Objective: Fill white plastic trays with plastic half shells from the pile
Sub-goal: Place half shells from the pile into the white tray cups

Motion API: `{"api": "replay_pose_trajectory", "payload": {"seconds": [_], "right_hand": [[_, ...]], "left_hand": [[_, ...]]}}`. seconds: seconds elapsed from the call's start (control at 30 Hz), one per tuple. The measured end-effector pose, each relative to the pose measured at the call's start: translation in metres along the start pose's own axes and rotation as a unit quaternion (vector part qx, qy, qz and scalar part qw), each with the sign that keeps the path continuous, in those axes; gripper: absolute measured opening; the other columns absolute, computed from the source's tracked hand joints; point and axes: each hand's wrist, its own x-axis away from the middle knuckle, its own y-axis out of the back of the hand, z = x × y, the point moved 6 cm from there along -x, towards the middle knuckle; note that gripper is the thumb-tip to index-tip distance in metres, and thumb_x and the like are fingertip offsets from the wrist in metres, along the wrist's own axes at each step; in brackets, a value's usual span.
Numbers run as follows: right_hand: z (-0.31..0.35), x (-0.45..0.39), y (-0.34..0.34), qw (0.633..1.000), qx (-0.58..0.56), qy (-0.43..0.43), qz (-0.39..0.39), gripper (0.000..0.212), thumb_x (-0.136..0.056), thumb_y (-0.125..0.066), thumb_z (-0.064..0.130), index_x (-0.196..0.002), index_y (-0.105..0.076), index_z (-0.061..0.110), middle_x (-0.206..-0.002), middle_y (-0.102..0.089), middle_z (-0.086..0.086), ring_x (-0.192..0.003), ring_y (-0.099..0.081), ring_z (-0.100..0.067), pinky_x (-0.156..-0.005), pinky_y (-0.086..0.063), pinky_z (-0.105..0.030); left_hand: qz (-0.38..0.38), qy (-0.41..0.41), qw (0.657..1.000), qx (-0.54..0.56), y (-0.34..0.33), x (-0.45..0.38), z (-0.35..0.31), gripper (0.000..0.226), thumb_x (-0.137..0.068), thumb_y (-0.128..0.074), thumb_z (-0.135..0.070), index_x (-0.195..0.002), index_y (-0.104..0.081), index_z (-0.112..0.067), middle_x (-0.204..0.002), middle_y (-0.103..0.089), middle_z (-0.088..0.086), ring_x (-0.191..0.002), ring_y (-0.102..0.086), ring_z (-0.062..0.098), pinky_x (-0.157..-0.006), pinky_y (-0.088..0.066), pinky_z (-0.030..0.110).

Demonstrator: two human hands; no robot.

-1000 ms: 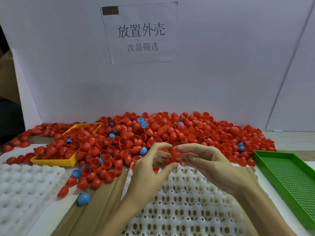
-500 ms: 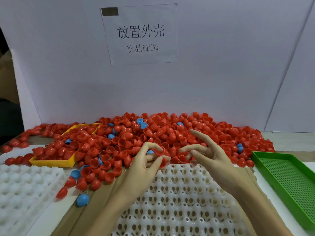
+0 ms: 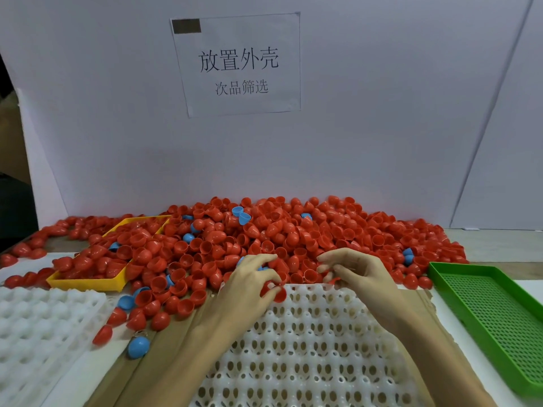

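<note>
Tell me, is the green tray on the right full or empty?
Empty. The green tray shows only its bare perforated floor, with no shells inside; its near end runs out of frame, so that part cannot be told.

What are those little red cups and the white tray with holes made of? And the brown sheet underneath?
Red cups: thin, hard plastic by the look, glossy, with light glinting off their domes. White tray: probably moulded plastic, matte and slightly translucent, with rounded pockets and holes. Brown sheet: likely cardboard, dull, flat and creased in straight lines.
</note>
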Motion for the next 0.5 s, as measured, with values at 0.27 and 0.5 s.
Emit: {"api": "replay_pose_trajectory", "payload": {"seconds": [0.27,0.5], "right_hand": [[0.000,-0.001,0.011,0.999,-0.004,-0.005,-0.032,0.042,-0.103,-0.046,-0.014,-0.103,-0.080,0.010,-0.100,-0.078,-0.013,-0.086,-0.073,-0.024,-0.072,-0.058,-0.024],[-0.001,-0.002,0.024,0.958,0.253,0.057,-0.124,0.041,-0.100,-0.054,-0.009,-0.099,-0.079,0.023,-0.101,-0.077,0.016,-0.103,-0.069,0.003,-0.089,-0.052,-0.014]], "left_hand": [[0.025,-0.082,0.984,-0.156,-0.009,0.003,-0.012,0.020,-0.085,-0.083,-0.025,-0.104,-0.082,-0.016,-0.110,-0.077,-0.002,-0.106,-0.072,0.015,-0.094,-0.057,0.033],[0.060,-0.090,0.994,-0.030,-0.004,0.006,-0.013,0.020,-0.099,-0.068,-0.032,-0.107,-0.081,-0.019,-0.124,-0.073,-0.006,-0.119,-0.065,0.009,-0.106,-0.048,0.026]]}}
